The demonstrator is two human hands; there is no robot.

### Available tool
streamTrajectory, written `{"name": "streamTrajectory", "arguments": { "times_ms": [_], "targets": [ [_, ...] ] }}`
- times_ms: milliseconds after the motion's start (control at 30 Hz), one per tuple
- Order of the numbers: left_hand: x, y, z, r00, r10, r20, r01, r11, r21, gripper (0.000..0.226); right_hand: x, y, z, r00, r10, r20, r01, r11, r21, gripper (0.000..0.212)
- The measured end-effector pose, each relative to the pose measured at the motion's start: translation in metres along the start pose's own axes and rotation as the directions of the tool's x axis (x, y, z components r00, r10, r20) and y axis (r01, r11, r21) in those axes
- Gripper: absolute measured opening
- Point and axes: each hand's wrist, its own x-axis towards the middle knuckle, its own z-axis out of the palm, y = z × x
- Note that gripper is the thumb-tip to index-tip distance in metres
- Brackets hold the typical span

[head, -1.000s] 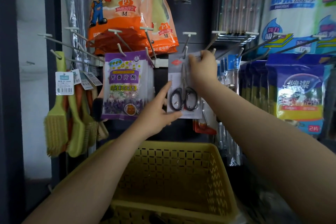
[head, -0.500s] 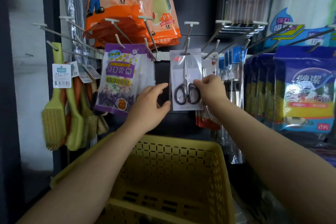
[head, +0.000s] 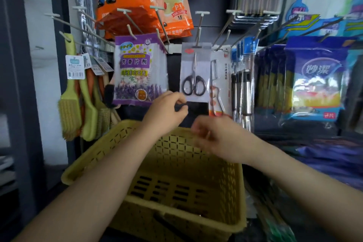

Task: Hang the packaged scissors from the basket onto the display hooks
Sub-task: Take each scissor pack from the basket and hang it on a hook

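Observation:
A clear pack of black-handled scissors [head: 194, 73] hangs from a display hook [head: 198, 35] at the middle of the rack, with neither hand on it. My left hand [head: 167, 112] hovers just below and left of the pack, fingers loosely curled and holding nothing. My right hand [head: 218, 137] is lower, over the far rim of the yellow basket [head: 110, 143], blurred, fingers apart and holding nothing. The basket's slotted floor shows no packs inside.
Purple sachet packs [head: 135, 70] hang left of the scissors, a peeler pack [head: 218, 84] right of them. Green brushes [head: 70, 104] hang at far left, orange glove packs [head: 137, 2] above, blue sponge packs [head: 316, 78] at right. Several bare hooks jut out.
Both hands have let go of the scissors pack and dropped toward the basket. The pack now hangs by itself on the hook.

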Motion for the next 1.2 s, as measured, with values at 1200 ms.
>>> {"name": "streamTrajectory", "arguments": {
  "times_ms": [1200],
  "targets": [
    [-0.181,-0.017,-0.063,0.808,0.430,0.403,-0.563,0.765,0.313,0.038,-0.039,-0.023,0.038,0.719,-0.283,0.635,0.341,0.940,0.033,0.041]
  ]
}}
